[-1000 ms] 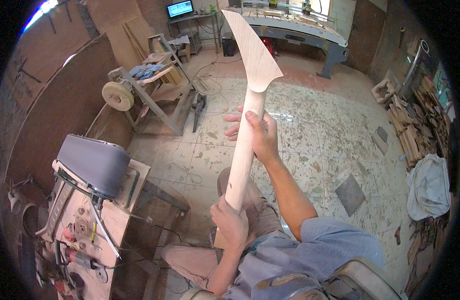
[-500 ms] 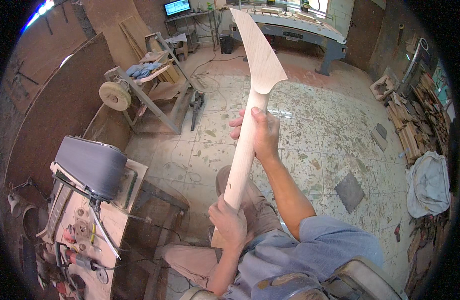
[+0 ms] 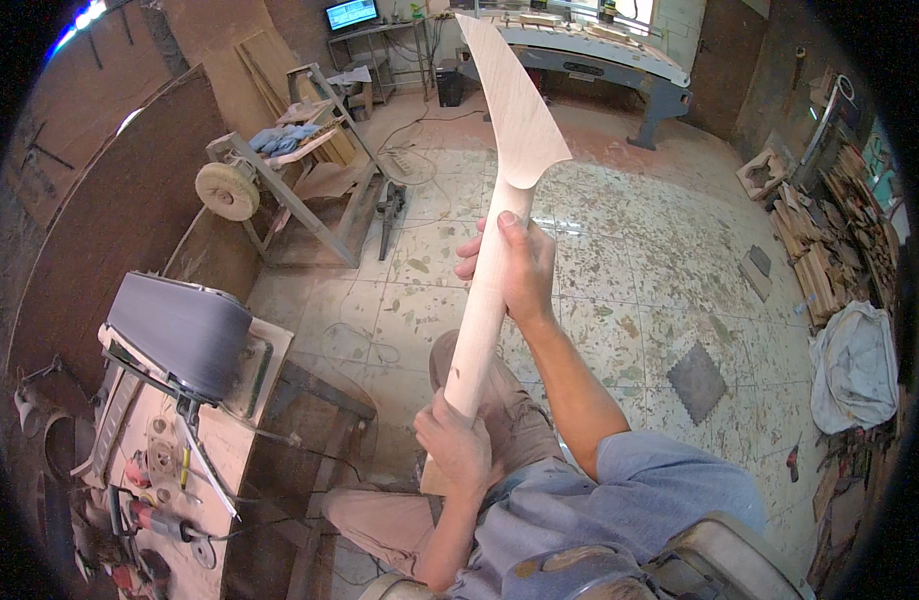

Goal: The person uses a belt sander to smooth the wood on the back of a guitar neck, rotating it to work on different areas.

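Observation:
I hold a long pale wooden guitar neck (image 3: pixel 500 200) up in front of me, its flared headstock end pointing away toward the far benches. My right hand (image 3: pixel 515 268) grips the shaft just below the flare. My left hand (image 3: pixel 458 448) clasps the lower end near my lap. I am seated, my knees in tan trousers beneath the wood.
A belt sander (image 3: pixel 180 335) stands on a cluttered workbench (image 3: pixel 170 470) at my left. A metal stand with a buffing wheel (image 3: pixel 228 190) is further off on the left. Stacked wood pieces (image 3: pixel 830 250) and a grey sack (image 3: pixel 855 365) lie right. A long machine table (image 3: pixel 600 50) crosses the back.
The wooden neck has tilted slightly, its far end swinging a little to the right. Both hands keep their grip in much the same places.

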Tool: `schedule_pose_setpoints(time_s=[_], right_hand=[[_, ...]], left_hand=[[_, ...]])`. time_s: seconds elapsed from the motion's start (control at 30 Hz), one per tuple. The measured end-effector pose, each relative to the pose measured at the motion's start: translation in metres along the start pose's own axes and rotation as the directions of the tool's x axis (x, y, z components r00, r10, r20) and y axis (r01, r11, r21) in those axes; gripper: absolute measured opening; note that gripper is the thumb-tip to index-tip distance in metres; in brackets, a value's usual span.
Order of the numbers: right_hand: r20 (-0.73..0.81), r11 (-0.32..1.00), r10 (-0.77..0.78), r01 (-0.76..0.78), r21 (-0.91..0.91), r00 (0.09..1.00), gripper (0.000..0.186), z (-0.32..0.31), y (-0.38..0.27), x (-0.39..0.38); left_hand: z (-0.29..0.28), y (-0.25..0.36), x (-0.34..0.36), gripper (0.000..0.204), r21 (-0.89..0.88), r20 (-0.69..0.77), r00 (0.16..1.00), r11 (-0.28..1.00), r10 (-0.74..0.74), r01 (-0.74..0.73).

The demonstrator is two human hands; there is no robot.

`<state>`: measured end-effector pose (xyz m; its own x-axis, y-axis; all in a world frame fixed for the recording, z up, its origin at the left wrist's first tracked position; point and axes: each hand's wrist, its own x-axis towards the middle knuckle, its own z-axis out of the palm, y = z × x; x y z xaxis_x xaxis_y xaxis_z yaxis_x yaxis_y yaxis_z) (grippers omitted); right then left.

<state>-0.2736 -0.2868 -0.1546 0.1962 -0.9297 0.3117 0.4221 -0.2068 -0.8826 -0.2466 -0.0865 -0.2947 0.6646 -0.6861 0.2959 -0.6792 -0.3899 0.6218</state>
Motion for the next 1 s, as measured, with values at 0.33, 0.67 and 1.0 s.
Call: schedule_pose_setpoints(time_s=[0.33,0.67,1.0], right_hand=[[0.025,0.996,-0.004,0.006,-0.083,1.0,0.063,-0.002,0.003,0.002],[0.158,0.997,0.048,-0.058,0.059,0.986,0.087,-0.011,-0.006,0.031],[0.463,0.98,-0.041,-0.055,0.193,0.885,0.075,0.034,-0.03,0.057]], left_hand=[[0.005,-0.002,0.0,0.075,-0.007,-0.033,0.999,0.999,0.038,-0.038],[-0.004,0.001,0.002,0.073,-0.137,0.06,0.998,0.99,-0.006,0.014],[-0.021,-0.019,0.013,0.081,-0.239,0.012,0.999,0.97,-0.048,0.049]])
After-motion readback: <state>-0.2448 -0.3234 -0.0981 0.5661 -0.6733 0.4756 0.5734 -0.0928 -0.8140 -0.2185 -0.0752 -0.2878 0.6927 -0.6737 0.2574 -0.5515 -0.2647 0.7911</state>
